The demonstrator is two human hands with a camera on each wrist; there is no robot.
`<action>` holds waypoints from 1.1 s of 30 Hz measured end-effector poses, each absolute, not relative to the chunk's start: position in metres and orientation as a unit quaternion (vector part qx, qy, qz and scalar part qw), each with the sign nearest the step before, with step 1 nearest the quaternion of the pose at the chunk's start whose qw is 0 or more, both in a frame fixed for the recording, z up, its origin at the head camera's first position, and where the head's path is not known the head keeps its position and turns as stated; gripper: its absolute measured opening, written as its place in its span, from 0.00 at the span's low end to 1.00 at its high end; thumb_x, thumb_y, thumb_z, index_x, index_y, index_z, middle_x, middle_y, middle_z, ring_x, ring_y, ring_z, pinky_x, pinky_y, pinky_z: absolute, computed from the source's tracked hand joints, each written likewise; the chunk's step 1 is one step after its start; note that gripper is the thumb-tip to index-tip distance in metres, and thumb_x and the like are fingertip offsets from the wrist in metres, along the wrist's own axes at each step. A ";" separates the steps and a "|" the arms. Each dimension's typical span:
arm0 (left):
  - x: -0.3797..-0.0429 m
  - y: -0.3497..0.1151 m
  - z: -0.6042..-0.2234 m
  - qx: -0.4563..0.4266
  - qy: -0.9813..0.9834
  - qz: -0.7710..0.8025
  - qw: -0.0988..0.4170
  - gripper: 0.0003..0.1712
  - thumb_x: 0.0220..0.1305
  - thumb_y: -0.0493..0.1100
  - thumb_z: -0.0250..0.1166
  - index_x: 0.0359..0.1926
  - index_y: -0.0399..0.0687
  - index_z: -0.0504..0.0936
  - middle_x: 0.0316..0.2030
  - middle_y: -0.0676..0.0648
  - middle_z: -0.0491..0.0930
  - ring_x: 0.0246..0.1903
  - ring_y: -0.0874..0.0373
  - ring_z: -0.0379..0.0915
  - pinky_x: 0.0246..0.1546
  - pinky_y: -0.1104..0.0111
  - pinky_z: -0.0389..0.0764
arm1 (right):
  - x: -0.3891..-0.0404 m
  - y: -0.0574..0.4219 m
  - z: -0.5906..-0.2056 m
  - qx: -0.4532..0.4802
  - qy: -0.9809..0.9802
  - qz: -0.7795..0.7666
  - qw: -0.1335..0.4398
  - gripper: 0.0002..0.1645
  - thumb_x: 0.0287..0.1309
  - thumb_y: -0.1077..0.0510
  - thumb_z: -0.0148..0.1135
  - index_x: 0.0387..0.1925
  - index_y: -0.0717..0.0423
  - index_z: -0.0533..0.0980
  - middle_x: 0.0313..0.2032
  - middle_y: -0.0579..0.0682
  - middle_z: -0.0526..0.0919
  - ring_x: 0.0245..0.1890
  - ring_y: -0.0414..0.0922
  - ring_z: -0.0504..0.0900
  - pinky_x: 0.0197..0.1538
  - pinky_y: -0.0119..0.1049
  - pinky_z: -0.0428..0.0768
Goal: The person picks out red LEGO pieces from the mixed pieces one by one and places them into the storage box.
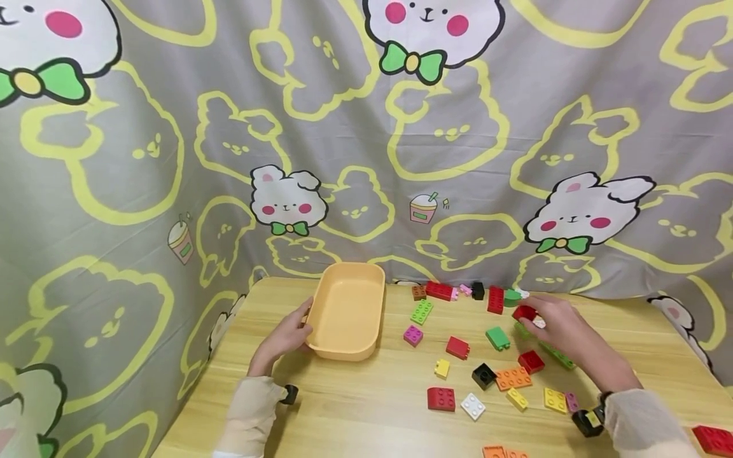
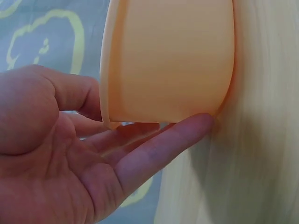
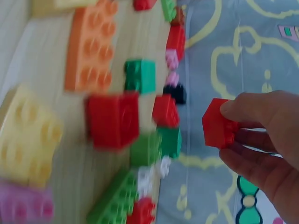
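Note:
My left hand [image 1: 286, 335] holds the left side of an orange plastic tray [image 1: 346, 354], which stands on the table with nothing in it. In the left wrist view, the thumb is at the rim and the fingers lie along the outside of the tray wall [image 2: 173, 60]. Over the far right part of the table, my right hand [image 1: 564, 331] pinches a red toy building block [image 3: 215, 123] between thumb and fingers, raised above the other blocks. Below and beside that hand lie a green block [image 1: 497, 338] and another red block [image 1: 531, 361].
Many loose blocks are spread right of the tray, among them an orange block [image 1: 513, 378], a black block [image 1: 483, 376], a white block [image 1: 473, 406] and a lime block [image 1: 421, 312]. A patterned curtain [image 1: 355, 146] hangs at the table's back edge.

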State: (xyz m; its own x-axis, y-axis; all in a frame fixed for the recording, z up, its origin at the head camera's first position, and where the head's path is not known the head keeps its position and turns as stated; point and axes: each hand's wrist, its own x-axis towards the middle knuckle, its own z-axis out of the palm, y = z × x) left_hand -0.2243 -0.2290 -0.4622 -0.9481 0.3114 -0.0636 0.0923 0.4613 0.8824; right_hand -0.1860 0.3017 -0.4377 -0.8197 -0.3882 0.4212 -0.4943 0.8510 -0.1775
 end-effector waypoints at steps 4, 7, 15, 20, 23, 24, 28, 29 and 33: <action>-0.225 -0.218 -0.463 0.128 0.842 0.510 0.123 0.40 0.66 0.25 0.45 0.76 0.35 0.39 0.67 0.28 0.57 0.49 0.37 0.73 0.27 0.53 0.86 | -0.192 0.280 -0.435 0.232 -0.946 0.151 0.169 0.17 0.48 0.61 0.74 0.41 0.64 0.81 0.37 0.58 0.84 0.36 0.54 0.81 0.37 0.53 0.85; -0.225 -0.212 -0.464 0.132 0.844 0.503 0.130 0.41 0.66 0.25 0.44 0.76 0.36 0.37 0.67 0.29 0.55 0.48 0.39 0.74 0.28 0.53 0.86 | -0.198 0.263 -0.435 0.246 -0.942 0.157 0.165 0.18 0.49 0.60 0.74 0.42 0.64 0.82 0.39 0.58 0.83 0.37 0.54 0.81 0.39 0.52 0.85; -0.227 -0.203 -0.464 0.137 0.840 0.505 0.143 0.42 0.66 0.25 0.44 0.76 0.38 0.35 0.70 0.29 0.49 0.38 0.46 0.79 0.29 0.51 0.85 | -0.212 0.225 -0.438 0.284 -0.924 0.175 0.185 0.18 0.48 0.60 0.75 0.42 0.63 0.83 0.37 0.55 0.83 0.34 0.48 0.81 0.36 0.46 0.86; -0.228 -0.199 -0.462 0.131 0.833 0.517 0.147 0.43 0.64 0.25 0.44 0.76 0.37 0.36 0.69 0.27 0.49 0.36 0.48 0.79 0.28 0.48 0.85 | -0.217 0.198 -0.434 0.289 -0.922 0.198 0.167 0.19 0.50 0.58 0.74 0.44 0.59 0.83 0.42 0.55 0.85 0.40 0.50 0.82 0.41 0.47 0.85; -0.226 -0.200 -0.462 0.129 0.833 0.519 0.143 0.43 0.64 0.24 0.44 0.76 0.38 0.36 0.69 0.26 0.51 0.32 0.49 0.79 0.27 0.48 0.84 | -0.219 0.178 -0.429 0.292 -0.922 0.208 0.148 0.18 0.51 0.58 0.73 0.45 0.59 0.82 0.42 0.52 0.84 0.41 0.48 0.81 0.44 0.46 0.84; -0.226 -0.200 -0.463 0.129 0.833 0.519 0.141 0.43 0.64 0.24 0.44 0.76 0.39 0.36 0.69 0.27 0.51 0.31 0.50 0.79 0.26 0.48 0.84 | -0.220 0.172 -0.427 0.295 -0.922 0.207 0.145 0.18 0.52 0.57 0.73 0.45 0.58 0.82 0.41 0.51 0.84 0.40 0.47 0.81 0.43 0.45 0.84; -0.226 -0.199 -0.466 0.129 0.834 0.518 0.136 0.44 0.64 0.24 0.44 0.77 0.40 0.37 0.69 0.27 0.51 0.31 0.50 0.79 0.25 0.50 0.85 | -0.224 0.152 -0.426 0.320 -0.911 0.211 0.155 0.19 0.52 0.58 0.73 0.46 0.60 0.82 0.41 0.51 0.84 0.40 0.45 0.81 0.41 0.45 0.83; -0.227 -0.198 -0.467 0.129 0.834 0.519 0.137 0.43 0.65 0.24 0.44 0.77 0.41 0.37 0.69 0.27 0.51 0.32 0.49 0.79 0.26 0.50 0.85 | -0.224 0.148 -0.425 0.328 -0.907 0.212 0.159 0.19 0.51 0.59 0.73 0.45 0.61 0.82 0.41 0.51 0.84 0.40 0.45 0.81 0.41 0.45 0.83; -0.228 -0.192 -0.469 0.131 0.829 0.526 0.141 0.42 0.67 0.26 0.44 0.77 0.43 0.37 0.69 0.27 0.50 0.39 0.44 0.79 0.28 0.51 0.86 | -0.229 0.132 -0.425 0.352 -0.897 0.211 0.167 0.16 0.50 0.60 0.73 0.43 0.61 0.82 0.41 0.52 0.84 0.41 0.46 0.81 0.44 0.44 0.83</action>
State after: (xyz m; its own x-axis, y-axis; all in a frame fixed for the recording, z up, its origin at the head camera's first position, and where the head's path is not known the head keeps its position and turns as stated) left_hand -0.2277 -0.1924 -0.4691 -0.9259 0.3655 -0.0960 0.0689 0.4130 0.9081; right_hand -0.2290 0.1321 -0.4248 -0.6971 -0.5605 0.4470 -0.7010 0.6638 -0.2608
